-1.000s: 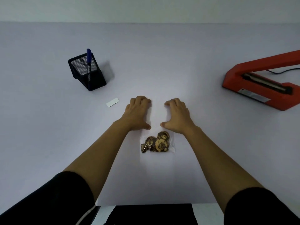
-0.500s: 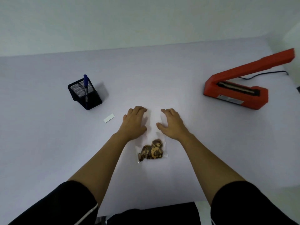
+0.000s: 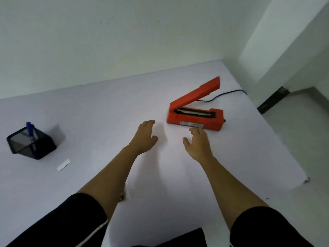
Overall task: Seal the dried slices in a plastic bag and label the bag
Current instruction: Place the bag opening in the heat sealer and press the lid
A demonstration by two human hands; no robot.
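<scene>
Both bare hands are extended, empty, over the pale lilac table (image 3: 89, 113).
The left hand (image 3: 144, 138) and right hand (image 3: 199, 145) are held open-fingered, nothing grasped, near the orange lever-arm heat sealer (image 3: 195, 111), its arm raised.

Sealer (image 3: 195, 114) apparently blocks ahead.

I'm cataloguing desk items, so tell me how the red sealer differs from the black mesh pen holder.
The red sealer lies long and low with its lid arm raised; the black mesh pen holder is a squat open cup. The sealer trails a black cord; the holder holds a blue pen. Both rest on the white table.
</scene>
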